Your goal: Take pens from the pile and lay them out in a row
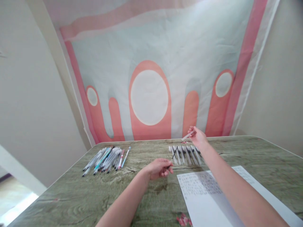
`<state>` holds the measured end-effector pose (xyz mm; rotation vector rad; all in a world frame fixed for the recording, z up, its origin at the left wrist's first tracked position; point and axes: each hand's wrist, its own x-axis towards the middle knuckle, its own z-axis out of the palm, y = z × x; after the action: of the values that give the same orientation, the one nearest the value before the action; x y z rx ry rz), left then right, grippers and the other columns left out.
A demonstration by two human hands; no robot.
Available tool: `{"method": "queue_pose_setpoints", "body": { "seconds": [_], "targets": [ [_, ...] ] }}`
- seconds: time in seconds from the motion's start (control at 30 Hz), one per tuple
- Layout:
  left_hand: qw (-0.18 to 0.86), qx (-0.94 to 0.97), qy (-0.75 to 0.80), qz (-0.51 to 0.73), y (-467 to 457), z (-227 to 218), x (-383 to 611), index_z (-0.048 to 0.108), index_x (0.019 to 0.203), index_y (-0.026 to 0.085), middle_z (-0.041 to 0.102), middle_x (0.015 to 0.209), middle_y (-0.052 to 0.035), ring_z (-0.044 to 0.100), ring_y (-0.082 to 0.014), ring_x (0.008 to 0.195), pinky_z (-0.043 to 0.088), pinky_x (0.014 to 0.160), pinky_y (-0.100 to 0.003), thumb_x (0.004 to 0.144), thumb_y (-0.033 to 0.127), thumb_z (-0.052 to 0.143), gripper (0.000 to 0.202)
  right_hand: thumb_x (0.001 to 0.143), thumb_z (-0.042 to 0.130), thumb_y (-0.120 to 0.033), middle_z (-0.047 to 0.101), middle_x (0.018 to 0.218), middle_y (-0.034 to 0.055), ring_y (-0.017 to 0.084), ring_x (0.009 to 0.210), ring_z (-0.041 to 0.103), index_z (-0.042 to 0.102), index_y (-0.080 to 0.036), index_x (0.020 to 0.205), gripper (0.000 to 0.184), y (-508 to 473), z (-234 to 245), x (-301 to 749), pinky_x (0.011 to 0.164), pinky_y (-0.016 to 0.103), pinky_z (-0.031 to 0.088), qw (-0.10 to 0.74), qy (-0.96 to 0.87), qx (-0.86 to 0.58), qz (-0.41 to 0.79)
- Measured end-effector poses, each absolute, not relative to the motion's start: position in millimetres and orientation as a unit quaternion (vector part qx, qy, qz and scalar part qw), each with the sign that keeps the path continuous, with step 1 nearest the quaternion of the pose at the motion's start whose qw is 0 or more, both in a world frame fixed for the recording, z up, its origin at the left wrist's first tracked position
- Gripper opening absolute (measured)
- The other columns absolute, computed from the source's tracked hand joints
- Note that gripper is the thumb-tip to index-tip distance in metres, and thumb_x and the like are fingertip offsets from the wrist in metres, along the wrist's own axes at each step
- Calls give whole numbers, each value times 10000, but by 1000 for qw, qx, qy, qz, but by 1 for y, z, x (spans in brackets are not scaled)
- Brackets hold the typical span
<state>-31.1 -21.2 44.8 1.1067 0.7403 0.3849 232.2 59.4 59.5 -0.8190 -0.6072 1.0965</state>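
Note:
My left hand (161, 168) is closed above the middle of the table, its fingers pinching a thin dark stick (174, 153) that looks like a pen refill and slants up to the right. Farther back, my right hand (198, 137) pinches a translucent white pen barrel (187, 136), which points down to the left. Between and just beyond the hands lies a row of clear pen barrels (188, 156) side by side, with dark parts among them. The refill's tip overlaps the left end of this row in view; whether it touches cannot be told.
A loose pile of pens (104, 159), mostly clear with dark ends, some blue or pink, lies at the table's left. A paper sheet (201, 201) with handwriting lies under my right forearm. The wooden-patterned table (71, 201) ends at a wall covered by a printed backdrop (149, 132).

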Motion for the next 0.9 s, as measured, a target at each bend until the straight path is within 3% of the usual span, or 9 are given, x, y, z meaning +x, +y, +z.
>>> {"method": "queue_pose_setpoints", "body": {
  "seconds": [0.2, 0.3, 0.4, 0.53, 0.67, 0.9],
  "targets": [
    [627, 556, 501, 215, 4, 36, -41, 487, 784, 131, 578, 514, -1, 411, -43, 320, 208, 331, -144, 760, 287, 449, 163, 723, 591, -126, 593, 570, 14, 123, 618, 618, 518, -136, 711, 74, 57, 54, 224, 520, 182, 499, 646, -335, -410, 550],
    [588, 570, 541, 191, 7, 30, -34, 490, 752, 126, 566, 476, 7, 403, -46, 306, 221, 329, -150, 760, 243, 420, 137, 635, 661, -74, 602, 580, 17, 136, 570, 614, 533, -115, 761, 185, 50, 46, 197, 534, 226, 509, 584, -382, -420, 579],
    [568, 582, 560, 160, 6, 27, -26, 493, 668, 120, 561, 454, -2, 401, -50, 298, 234, 323, -159, 753, 203, 392, 157, 591, 707, -132, 598, 574, -7, 126, 482, 580, 523, -131, 895, 356, 45, 36, 170, 464, 239, 479, 535, -443, -447, 564],
    [531, 601, 583, 131, 7, 29, -16, 478, 521, 114, 543, 420, -9, 378, -44, 278, 252, 319, -166, 728, 169, 384, 233, 632, 669, -289, 596, 602, -8, 104, 471, 541, 484, -136, 1022, 458, 44, 25, 149, 456, 207, 404, 448, -591, -575, 345],
    [511, 601, 603, 117, 10, 33, -8, 477, 475, 113, 512, 370, -3, 375, -44, 278, 255, 321, -162, 731, 185, 394, 279, 700, 571, -328, 610, 700, 29, 128, 625, 562, 535, -133, 943, 313, 48, 20, 143, 578, 218, 382, 394, -638, -644, 152],
    [516, 603, 596, 125, 10, 31, -9, 492, 500, 106, 519, 383, -14, 365, -50, 264, 263, 323, -180, 774, 275, 374, 343, 750, 495, -331, 629, 782, 58, 156, 743, 571, 528, -156, 980, 291, 52, 15, 134, 663, 236, 365, 295, -665, -682, 81]
  ]
}}
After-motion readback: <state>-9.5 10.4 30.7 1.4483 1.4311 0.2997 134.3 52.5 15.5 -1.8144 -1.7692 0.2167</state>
